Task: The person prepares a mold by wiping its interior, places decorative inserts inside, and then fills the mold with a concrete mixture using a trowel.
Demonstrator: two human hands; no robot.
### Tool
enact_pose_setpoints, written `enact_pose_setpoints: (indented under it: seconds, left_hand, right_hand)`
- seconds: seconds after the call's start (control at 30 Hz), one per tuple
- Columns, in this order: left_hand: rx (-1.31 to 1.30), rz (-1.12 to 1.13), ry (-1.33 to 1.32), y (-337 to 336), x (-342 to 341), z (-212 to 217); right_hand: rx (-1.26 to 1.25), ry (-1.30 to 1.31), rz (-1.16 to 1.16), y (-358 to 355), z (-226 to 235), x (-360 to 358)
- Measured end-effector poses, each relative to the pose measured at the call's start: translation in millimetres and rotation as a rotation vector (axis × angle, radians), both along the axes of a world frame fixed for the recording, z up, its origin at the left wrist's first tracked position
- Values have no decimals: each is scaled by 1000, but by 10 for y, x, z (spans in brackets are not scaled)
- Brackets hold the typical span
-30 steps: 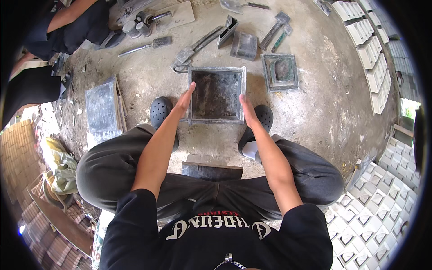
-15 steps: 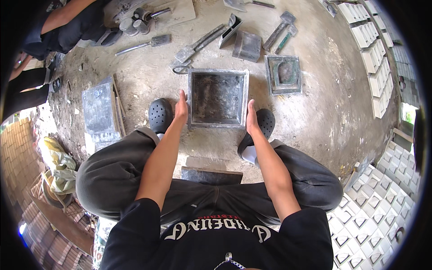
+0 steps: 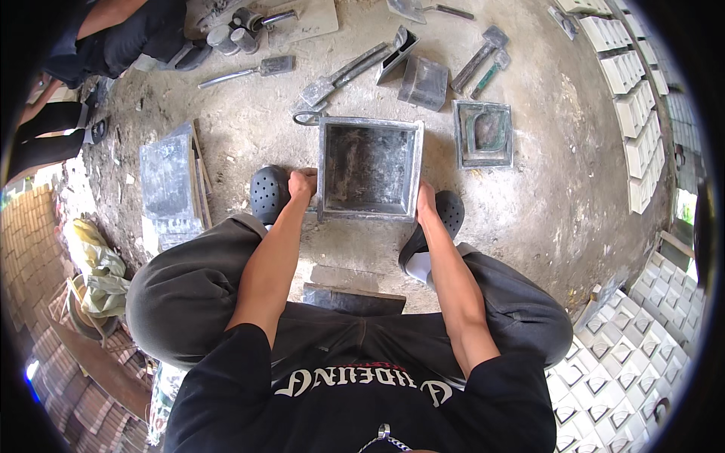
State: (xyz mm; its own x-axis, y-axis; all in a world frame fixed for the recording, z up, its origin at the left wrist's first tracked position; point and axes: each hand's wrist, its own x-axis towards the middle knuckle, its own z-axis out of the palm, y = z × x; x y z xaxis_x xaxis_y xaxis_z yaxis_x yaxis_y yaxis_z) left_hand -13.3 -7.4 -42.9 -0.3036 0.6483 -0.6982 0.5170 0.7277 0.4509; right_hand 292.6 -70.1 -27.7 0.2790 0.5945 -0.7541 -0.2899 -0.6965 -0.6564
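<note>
A square grey metal mould box (image 3: pixel 322 162), open at the top, sits on the floor between my feet. Its inner walls and bottom are dark and smeared. My left hand (image 3: pixel 303 183) is closed at its left wall, fingers curled in against the side. At the opposite wall my right hand (image 3: pixel 427 201) grips the lower part, its fingertips mostly hidden by the wall. A metal ring (image 3: pixel 306 118) sticks out by the box's far left corner.
Beyond the box lie a trowel (image 3: pixel 277 66), an angled metal piece (image 3: pixel 398 54), a metal block (image 3: pixel 423 83) and a green-handled tool (image 3: pixel 484 80). A small square mould (image 3: pixel 483 136) lies to the right, stacked boards (image 3: pixel 166 174) to the left. Pale tiles (image 3: pixel 612 385) fill the right side. Another person (image 3: pixel 121 38) sits far left.
Both hands slid nearer to me along the box's sides. Their outstretched fingers have curled in. The whole view shifted slightly; the box shows no clear movement of its own.
</note>
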Motion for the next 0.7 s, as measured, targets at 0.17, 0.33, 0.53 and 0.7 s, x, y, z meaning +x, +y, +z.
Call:
enact_pose_setpoints:
  seconds: [0.17, 0.33, 0.53, 0.7]
  left_hand:
    - [35, 24, -56, -27, 82, 5]
    - [107, 108, -234, -119, -174, -504]
    - [115, 128, -263, -2, -225, -675]
    - [86, 198, -353, -12, -18, -472]
  right_hand:
    - [-8, -19, -27, -51, -33, 72]
    - [10, 24, -46, 101, -48, -49]
    - [9, 5, -21, 327, 102, -71]
    - [2, -42, -55, 205, 5, -9]
